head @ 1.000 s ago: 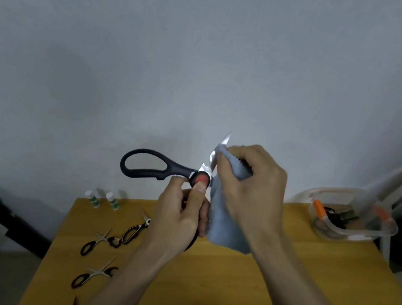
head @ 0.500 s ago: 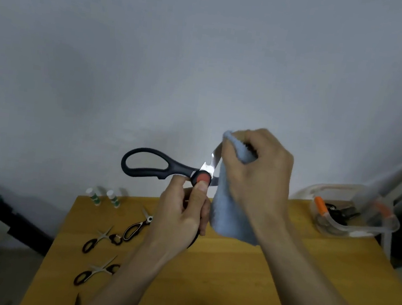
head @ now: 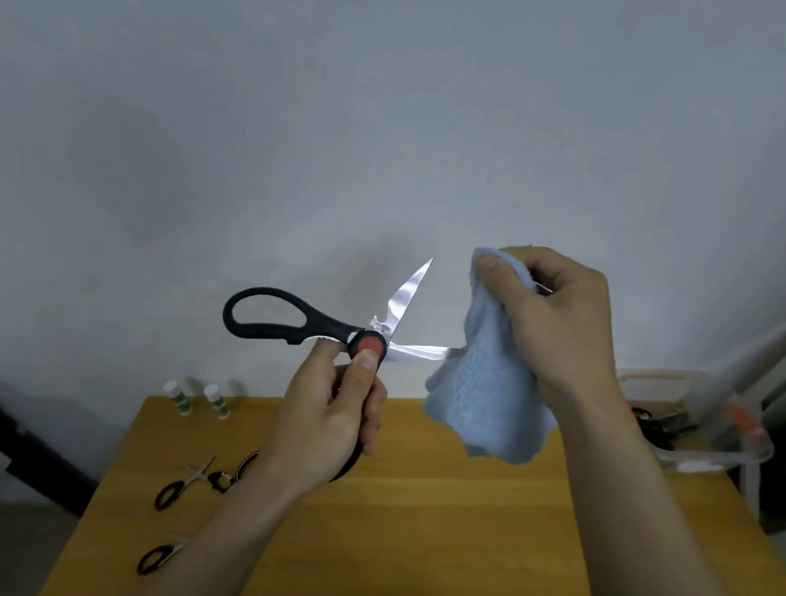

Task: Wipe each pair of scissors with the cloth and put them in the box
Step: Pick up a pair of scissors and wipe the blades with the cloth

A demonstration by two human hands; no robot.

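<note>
- My left hand [head: 332, 420] is wrapped around the lower handle of the big black-handled scissors [head: 327, 326], thumb pressed just under the red pivot. The pair is held up in the air above the tabletop [head: 448, 545], blades spread wide.
- One blade points up and to the right, bare and shining; the other runs level to the right and its far part goes behind the cloth, so I cannot tell how much of it is covered.
- My right hand [head: 557, 329] is closed on the blue cloth [head: 488, 395], pinching the top of it while the rest hangs loose below. The cloth touches or hides the tip end of the level blade.
- I judge this to be the wiping step on this pair, mid-blade and not finished.
- Next move, as I see it: draw the cloth along each blade with fingers on the flat sides, clear of the edge, then close the blades before carrying them off.
- The clear box [head: 694, 427] sits at the far right of the tabletop with dark-handled scissors already inside.
- Small scissors [head: 186, 483] lie on the left of the tabletop, another pair [head: 157, 557] nearer, both waiting their turn.
</note>
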